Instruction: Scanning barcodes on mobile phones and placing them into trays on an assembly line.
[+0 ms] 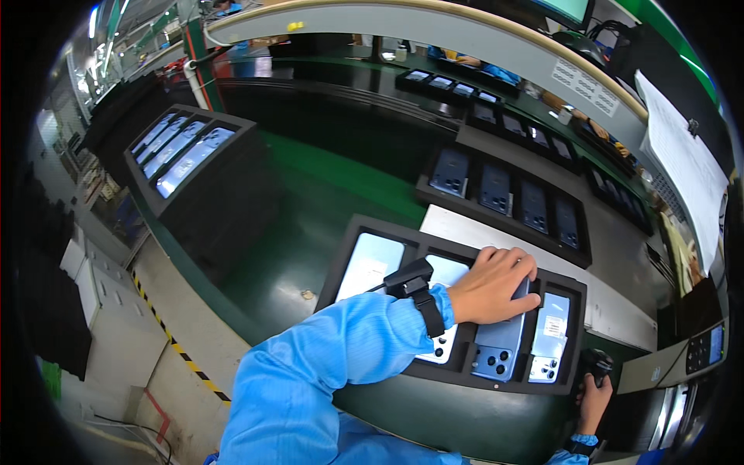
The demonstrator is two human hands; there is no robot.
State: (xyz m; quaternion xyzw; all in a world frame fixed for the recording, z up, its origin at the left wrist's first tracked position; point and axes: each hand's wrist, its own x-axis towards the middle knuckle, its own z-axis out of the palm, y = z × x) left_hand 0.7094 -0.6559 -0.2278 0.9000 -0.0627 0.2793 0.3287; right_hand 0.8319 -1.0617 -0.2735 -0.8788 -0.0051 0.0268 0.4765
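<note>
Green worktop [298, 256]: your left hand [490, 296] spans a blue smartphone [497, 339] in the foam tray [411, 249], fingers' grip unclear; right hand [594, 404] clasps a black handheld device [596, 362]. Likely lifting or seating; next, secure edges.

The left hand [492, 294] spreads over the upper part of a blue smartphone [494, 341] in a black foam tray [576, 333] with three paler smartphones [372, 260]. The right hand [595, 403] grips a black handheld device [597, 362] beside it. Beyond lies another foam tray [474, 204] of dark-blue smartphones [534, 205].
</note>
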